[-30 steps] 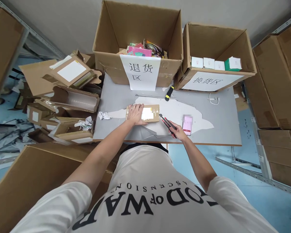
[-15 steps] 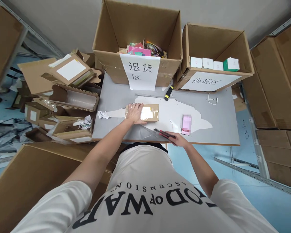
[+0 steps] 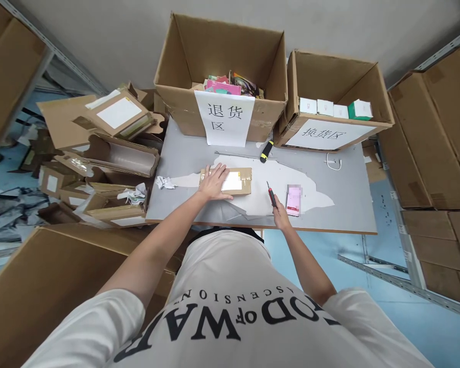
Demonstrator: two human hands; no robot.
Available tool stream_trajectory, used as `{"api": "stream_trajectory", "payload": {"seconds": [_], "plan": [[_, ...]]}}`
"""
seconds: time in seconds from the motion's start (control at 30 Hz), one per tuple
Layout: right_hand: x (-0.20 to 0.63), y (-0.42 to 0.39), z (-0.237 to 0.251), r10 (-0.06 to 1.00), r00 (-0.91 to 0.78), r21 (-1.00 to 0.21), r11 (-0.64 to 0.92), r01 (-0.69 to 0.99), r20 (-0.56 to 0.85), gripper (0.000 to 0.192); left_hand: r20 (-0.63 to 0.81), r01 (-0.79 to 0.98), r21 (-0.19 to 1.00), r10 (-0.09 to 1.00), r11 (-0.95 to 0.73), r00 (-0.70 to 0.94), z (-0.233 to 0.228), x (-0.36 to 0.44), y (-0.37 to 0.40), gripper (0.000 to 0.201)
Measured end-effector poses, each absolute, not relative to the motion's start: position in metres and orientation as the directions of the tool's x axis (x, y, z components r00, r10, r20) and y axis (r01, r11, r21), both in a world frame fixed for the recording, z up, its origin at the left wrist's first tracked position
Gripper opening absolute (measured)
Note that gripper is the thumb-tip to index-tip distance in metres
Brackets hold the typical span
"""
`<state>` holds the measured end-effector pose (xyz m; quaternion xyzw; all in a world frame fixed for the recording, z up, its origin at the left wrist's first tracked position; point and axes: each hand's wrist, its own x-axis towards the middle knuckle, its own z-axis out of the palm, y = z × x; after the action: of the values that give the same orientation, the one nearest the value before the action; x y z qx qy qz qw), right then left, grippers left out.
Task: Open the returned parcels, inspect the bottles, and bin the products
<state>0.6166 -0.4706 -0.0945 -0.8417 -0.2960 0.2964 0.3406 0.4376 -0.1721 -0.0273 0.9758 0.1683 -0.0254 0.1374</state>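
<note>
1. A grey tabletop [image 3: 329,204] is seen across the middle of the frame, its surface peeled to white in patches.
2. Two open cartons are set along its far edge: a large one [image 3: 184,97] at upper centre with a paper sign, and a smaller one [image 3: 375,102] to its right.
3. A small taped parcel [image 3: 239,181] is laid flat near the centre of the tabletop.
4. The left hand [image 3: 213,182] is pressed flat on the parcel's left part, fingers spread.
5. The right hand [image 3: 280,217] is closed around a red and black box cutter [image 3: 271,194], held just right of the parcel, tip pointed up.
6. A pink phone [image 3: 293,200] is laid just beside the right hand.
</note>
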Motion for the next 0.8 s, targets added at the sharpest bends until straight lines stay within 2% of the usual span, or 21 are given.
{"api": "stream_trajectory", "payload": {"seconds": [0.17,0.4,0.57,0.8], "plan": [[0.598,-0.449,-0.124,0.668,0.690,-0.593,-0.685,0.423,-0.280,0.067,-0.061,0.284,0.264,0.278,-0.922,0.959,-0.025,0.433,-0.175,0.089],[0.591,-0.435,-0.148,0.558,0.773,-0.383,-0.813,0.438,-0.300,0.064,-0.064,0.275,0.223,0.268,-0.935,0.961,-0.028,0.403,-0.202,0.067],[0.591,-0.434,-0.158,0.565,0.767,-0.346,-0.816,0.463,-0.305,0.057,-0.062,0.322,0.205,0.316,-0.924,0.947,-0.029,0.389,-0.217,0.069],[0.589,-0.431,-0.161,0.584,0.774,-0.334,-0.800,0.499,-0.245,0.061,-0.100,0.347,0.217,0.333,-0.913,0.938,-0.024,0.386,-0.219,0.070]]}}
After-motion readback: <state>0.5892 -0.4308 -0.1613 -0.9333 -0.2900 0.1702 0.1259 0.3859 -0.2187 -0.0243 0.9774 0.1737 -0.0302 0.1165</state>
